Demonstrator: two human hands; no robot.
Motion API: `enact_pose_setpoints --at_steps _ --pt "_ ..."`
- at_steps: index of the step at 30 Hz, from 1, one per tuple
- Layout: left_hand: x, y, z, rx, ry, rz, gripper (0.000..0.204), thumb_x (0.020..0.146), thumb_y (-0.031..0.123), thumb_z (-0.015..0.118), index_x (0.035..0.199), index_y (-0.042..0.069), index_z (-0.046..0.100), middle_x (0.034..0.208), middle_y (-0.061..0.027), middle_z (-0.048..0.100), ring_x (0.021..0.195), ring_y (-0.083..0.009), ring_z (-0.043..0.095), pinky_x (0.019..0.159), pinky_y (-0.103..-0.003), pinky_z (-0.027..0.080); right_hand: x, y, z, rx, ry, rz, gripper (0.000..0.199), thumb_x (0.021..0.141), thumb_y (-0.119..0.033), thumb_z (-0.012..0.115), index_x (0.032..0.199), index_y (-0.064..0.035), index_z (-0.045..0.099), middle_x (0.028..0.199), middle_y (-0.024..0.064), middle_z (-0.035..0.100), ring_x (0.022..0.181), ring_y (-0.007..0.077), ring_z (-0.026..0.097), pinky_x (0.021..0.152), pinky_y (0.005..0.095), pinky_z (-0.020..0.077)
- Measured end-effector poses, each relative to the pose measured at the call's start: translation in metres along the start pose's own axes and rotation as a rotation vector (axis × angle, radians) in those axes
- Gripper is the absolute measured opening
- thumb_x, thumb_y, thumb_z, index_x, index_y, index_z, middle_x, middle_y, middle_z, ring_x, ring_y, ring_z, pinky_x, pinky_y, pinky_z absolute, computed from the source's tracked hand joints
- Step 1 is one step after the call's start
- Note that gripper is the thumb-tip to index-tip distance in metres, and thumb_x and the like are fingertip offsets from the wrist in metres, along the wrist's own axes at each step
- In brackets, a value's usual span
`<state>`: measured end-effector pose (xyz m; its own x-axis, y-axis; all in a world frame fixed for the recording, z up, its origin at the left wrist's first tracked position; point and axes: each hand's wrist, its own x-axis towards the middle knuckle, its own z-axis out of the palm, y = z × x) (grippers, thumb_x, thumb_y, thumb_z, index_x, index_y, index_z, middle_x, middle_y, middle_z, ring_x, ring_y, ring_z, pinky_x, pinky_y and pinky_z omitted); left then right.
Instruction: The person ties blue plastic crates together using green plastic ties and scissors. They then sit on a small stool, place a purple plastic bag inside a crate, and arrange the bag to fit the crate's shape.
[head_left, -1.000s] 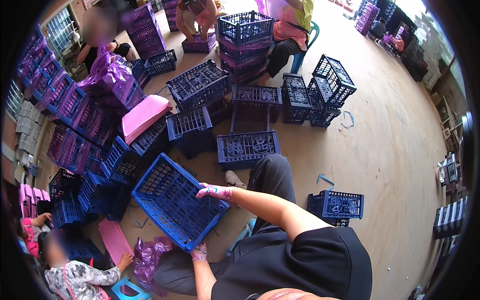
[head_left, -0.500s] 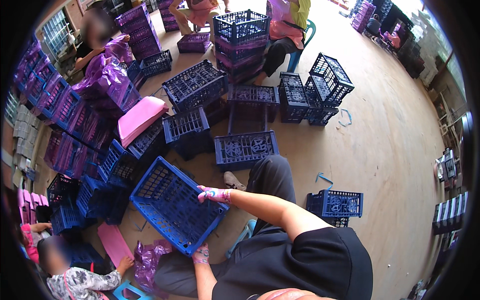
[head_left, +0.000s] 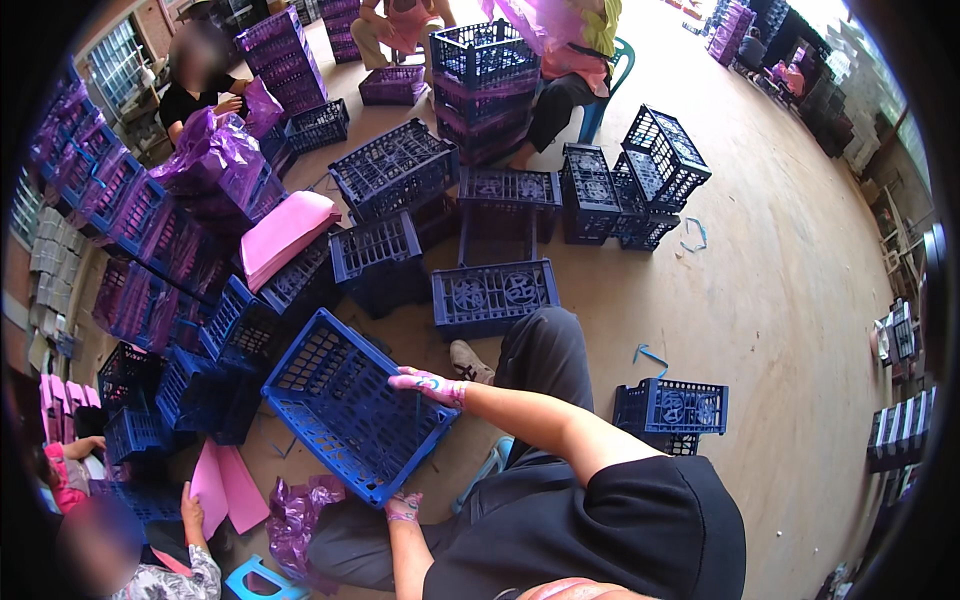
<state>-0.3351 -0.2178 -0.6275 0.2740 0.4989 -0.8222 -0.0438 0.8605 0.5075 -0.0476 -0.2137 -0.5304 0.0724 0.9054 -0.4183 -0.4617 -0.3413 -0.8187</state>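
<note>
A blue plastic crate (head_left: pixel 345 400) with slotted sides is tilted in front of me, its open top facing up and toward me. My right hand (head_left: pixel 428 386), in a pink-and-white patterned glove, is closed over the crate's right-hand rim. At the lower corner my left hand (head_left: pixel 403 507), gloved alike, grips the crate's edge; its fingers are partly hidden behind the wall. Beside my left leg lies crumpled purple plastic film (head_left: pixel 298 510).
Dark blue crates (head_left: pixel 495 297) stand beyond my knees, with a pink sheet stack (head_left: pixel 290 235) on some. Purple-wrapped crates (head_left: pixel 150 235) rise at left. A co-worker's hand (head_left: pixel 192 515) holds pink sheets (head_left: pixel 225 485) at lower left, near a blue stool (head_left: pixel 262 580). More people sit at the back.
My hands and the crate have hardly moved. The co-worker at lower left has leaned lower and lifted part of the pink sheets. At the back, people's hands and purple film have shifted.
</note>
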Motion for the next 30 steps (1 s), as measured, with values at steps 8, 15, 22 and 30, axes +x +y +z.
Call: enact_pose_setpoints --at_steps 8,15,22,30 --pt "0.049 -0.047 -0.045 -0.093 0.357 -0.130 0.089 0.075 0.073 0.036 0.145 0.019 0.024 0.153 -0.0061 0.017 0.140 -0.0358 0.010 0.102 -0.068 0.006 -0.012 0.189 -0.047 0.005 0.997 0.429 0.076 0.084 -0.065 0.045 0.129 -0.0044 0.049 0.131 0.0169 0.051 0.124 0.0307 0.046 0.102 0.0401 0.0343" --pt "-0.022 0.095 0.008 -0.451 0.041 0.204 0.071 0.088 0.060 0.034 0.133 0.006 0.043 0.131 -0.0135 0.050 0.110 -0.0295 0.055 0.089 -0.045 0.046 0.030 0.043 -0.092 0.383 0.832 0.268 0.039 0.088 -0.054 0.047 0.091 -0.0148 0.047 0.081 0.0050 0.044 0.076 0.0215 0.049 0.066 0.0351 0.0404" --pt "-0.175 0.353 0.028 -0.312 -0.256 1.224 0.047 0.101 0.025 0.027 0.140 -0.002 0.030 0.144 -0.0173 0.035 0.134 -0.0262 0.032 0.113 -0.039 0.021 0.089 -0.297 0.000 0.186 -0.096 -0.766 0.041 0.095 -0.036 0.044 0.118 -0.0027 0.054 0.116 0.0102 0.058 0.093 0.0220 0.059 0.087 0.0348 0.0464" --pt "-0.111 0.129 -0.145 -0.418 0.440 1.063 0.040 0.088 0.024 0.059 0.123 0.005 0.055 0.123 -0.0066 0.058 0.114 -0.0153 0.052 0.094 -0.030 0.040 -0.028 -0.061 0.051 -0.592 -0.225 -0.422 0.035 0.096 -0.012 0.047 0.130 0.0004 0.047 0.122 0.0119 0.057 0.111 0.0196 0.055 0.101 0.0312 0.0379"
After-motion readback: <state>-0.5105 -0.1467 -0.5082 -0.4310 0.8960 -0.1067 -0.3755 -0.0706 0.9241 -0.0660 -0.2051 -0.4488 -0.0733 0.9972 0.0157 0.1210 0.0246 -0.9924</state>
